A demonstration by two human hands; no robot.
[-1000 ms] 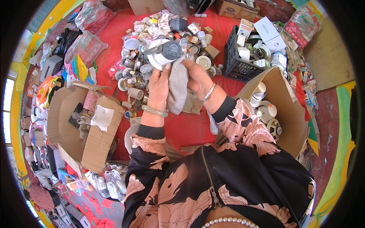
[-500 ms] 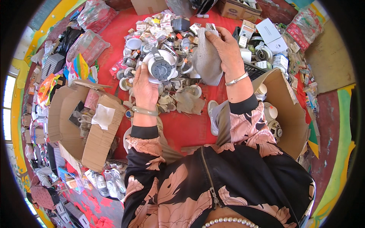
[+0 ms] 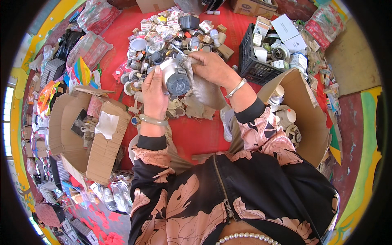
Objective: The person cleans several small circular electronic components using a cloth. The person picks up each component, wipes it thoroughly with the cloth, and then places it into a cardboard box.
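A round white downlight (image 3: 178, 83) with a dark grey ribbed back is tilted up in front of me. My left hand (image 3: 154, 93) grips it by its left edge, thumb up along the white rim. In my right hand (image 3: 213, 68) a grey knit cloth (image 3: 205, 90) is bunched at its upper end and hangs down. The cloth presses against the right side of the downlight; my right fingertips are partly hidden behind it. Just beyond both hands lies a heap of lamp fittings and small boxes (image 3: 163, 32).
On the red ground cloth (image 3: 118, 45), a black crate (image 3: 255, 65) of boxes and lamp parts stands right of the heap. Open cartons flank me: one on the left (image 3: 104, 147), another on the right (image 3: 312, 134) with white fittings inside. Plastic bags (image 3: 92, 49) lie at far left.
My right hand has come left and down, bringing the cloth from apart to against the downlight. The downlight has turned from nearly flat-on to tilted, its side now showing.
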